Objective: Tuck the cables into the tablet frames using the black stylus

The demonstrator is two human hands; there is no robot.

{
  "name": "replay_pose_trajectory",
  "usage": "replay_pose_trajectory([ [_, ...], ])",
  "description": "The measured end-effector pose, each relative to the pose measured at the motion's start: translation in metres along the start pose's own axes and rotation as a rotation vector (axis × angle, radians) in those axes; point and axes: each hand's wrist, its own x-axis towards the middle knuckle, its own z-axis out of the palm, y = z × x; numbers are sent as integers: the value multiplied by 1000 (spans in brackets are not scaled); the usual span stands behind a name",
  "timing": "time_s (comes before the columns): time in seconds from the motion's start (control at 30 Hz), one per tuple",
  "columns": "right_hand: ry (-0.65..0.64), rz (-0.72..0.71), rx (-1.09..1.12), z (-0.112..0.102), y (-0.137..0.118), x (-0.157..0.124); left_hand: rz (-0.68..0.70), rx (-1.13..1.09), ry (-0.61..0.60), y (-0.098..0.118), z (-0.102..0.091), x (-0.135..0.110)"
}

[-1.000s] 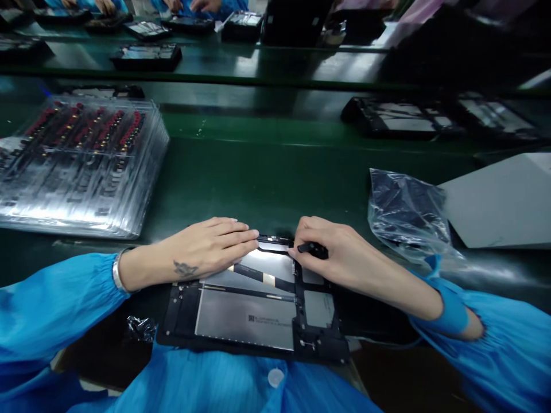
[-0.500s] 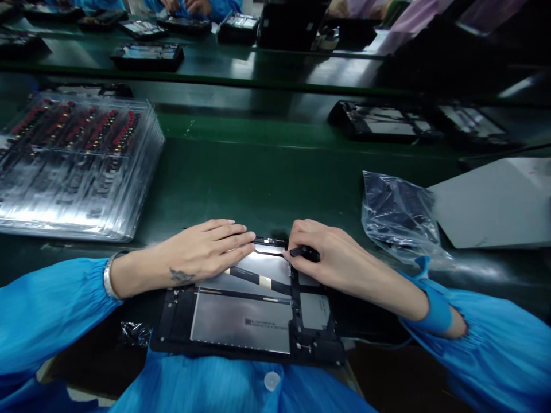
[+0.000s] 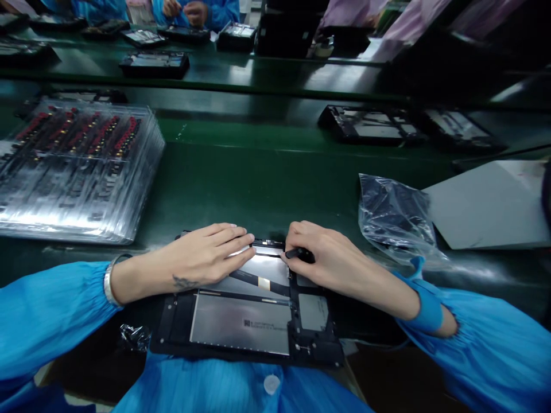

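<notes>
A black tablet-like device [image 3: 241,325] with its inside exposed lies at the table's near edge, against my body. Silvery battery-like panels, a dark ribbon strip [image 3: 245,277] and small metal parts show in it. My left hand [image 3: 210,252] rests flat over its upper left part, fingers stretched out and pointing right. Close to the device's top edge, my right hand [image 3: 316,249] is closed around a small black tool [image 3: 300,254]. Its fingertips are at the upper part of the device; the tool's tip is too hidden to make out.
Stacked clear plastic trays [image 3: 81,172] of small parts stand at the left. A clear plastic bag [image 3: 394,215] and a grey board [image 3: 491,203] lie at the right. More devices in black holders [image 3: 370,124] sit farther back. Across the line are a co-worker's hands [image 3: 189,11].
My right hand with the black tool has shifted slightly left along the device's upper part. My left hand stays nearly in place. The view has tilted a little.
</notes>
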Motion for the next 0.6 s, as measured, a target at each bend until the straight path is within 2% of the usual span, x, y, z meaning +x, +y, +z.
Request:
replay_pose_trajectory([
  [0.1,20,-19,-22,2,1,2,-7,4,2,1,-3,7],
  [0.2,72,-64,-58,4,3,3,-29,4,-51,4,-6,19],
  [0.23,135,-96,-87,3,3,1,-42,13,-74,6,-6,24],
  [0.3,357,-181,-122,1,1,-8,-75,39,-106,10,-5,33],
  [0.4,675,-266,83,1,-13,-36,-109,65,-118,16,0,45],
  [0.5,699,-265,463,17,-34,-69,-84,78,-119,16,2,50],
  [0.57,581,-374,620,38,-49,-82,-42,80,-134,14,0,52],
  [0.6,490,-376,741,51,-56,-84,-25,76,-149,13,-2,53],
])
